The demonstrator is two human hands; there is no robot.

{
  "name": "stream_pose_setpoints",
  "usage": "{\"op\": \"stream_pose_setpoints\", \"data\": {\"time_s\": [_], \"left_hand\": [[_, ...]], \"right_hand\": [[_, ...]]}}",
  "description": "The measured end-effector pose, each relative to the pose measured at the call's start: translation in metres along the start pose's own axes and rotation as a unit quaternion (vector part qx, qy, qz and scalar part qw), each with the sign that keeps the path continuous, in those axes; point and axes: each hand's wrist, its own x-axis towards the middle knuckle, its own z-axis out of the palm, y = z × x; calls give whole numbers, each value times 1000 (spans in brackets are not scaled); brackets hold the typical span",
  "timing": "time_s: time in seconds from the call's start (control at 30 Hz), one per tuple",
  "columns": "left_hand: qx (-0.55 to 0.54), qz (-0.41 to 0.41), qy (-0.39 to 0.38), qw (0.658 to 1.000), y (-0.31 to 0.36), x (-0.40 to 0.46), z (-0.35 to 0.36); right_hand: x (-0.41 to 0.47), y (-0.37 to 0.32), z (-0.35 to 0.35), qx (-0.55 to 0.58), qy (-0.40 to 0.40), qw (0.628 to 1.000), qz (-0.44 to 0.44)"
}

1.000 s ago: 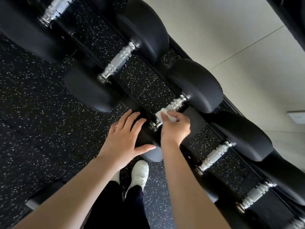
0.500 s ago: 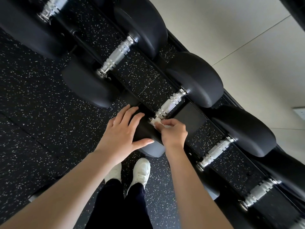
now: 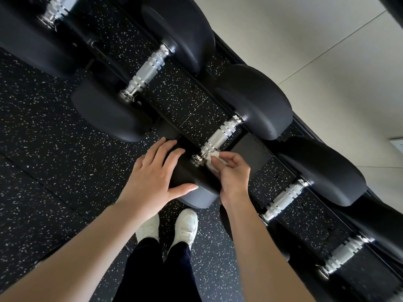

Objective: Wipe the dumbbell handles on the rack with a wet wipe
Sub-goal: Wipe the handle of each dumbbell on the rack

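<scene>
head view: right hand (image 3: 232, 172) is pinching the small white wet wipe (image 3: 212, 157) at the near end of the knurled chrome dumbbell handle (image 3: 220, 137), having slid back from mid-handle.
left hand: (image 3: 152, 177) is resting flat, fingers straight, on the black rubber dumbbell head (image 3: 196, 192).
meaning: this handle is probably getting its last strokes.
hidden: the handle's underside and most of the wipe.

Dumbbell handles (image 3: 222, 136): five in view
Wet wipe (image 3: 212, 159): one
Hands (image 3: 152, 179): two
White shoes (image 3: 185, 225): two
Wall plate (image 3: 397, 146): one, partly cut off
</scene>
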Motion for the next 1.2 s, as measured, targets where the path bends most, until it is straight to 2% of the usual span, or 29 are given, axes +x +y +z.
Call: {"op": "stream_pose_setpoints", "data": {"time_s": [0.13, 0.27, 0.4, 0.5, 0.7, 0.93, 1.03, 1.2], "left_hand": [[3, 1, -3, 1000, 0, 0, 0], [8, 6, -2, 1000, 0, 0, -1], [5, 3, 2, 1000, -1, 1, 0], [5, 2, -1, 1000, 0, 1, -1], [2, 1, -2, 1000, -1, 0, 0], [3, 1, 0, 1000, -2, -1, 2], [-2, 0, 2, 1000, -2, 0, 3], [0, 0, 3, 1000, -3, 0, 5]], "right_hand": [[2, -9, 2, 71, 28, 997, 1], [15, -28, 4, 130, 51, 989, -39], [29, -47, 10, 201, 44, 976, -69], [32, -46, 12, 228, 35, 971, -55], [39, -37, 5, 233, -52, 971, -27], [55, -30, -10, 264, -197, 943, -42], [56, -30, -11, 269, -213, 938, -49], [52, -28, -6, 245, -175, 950, -79]]}}
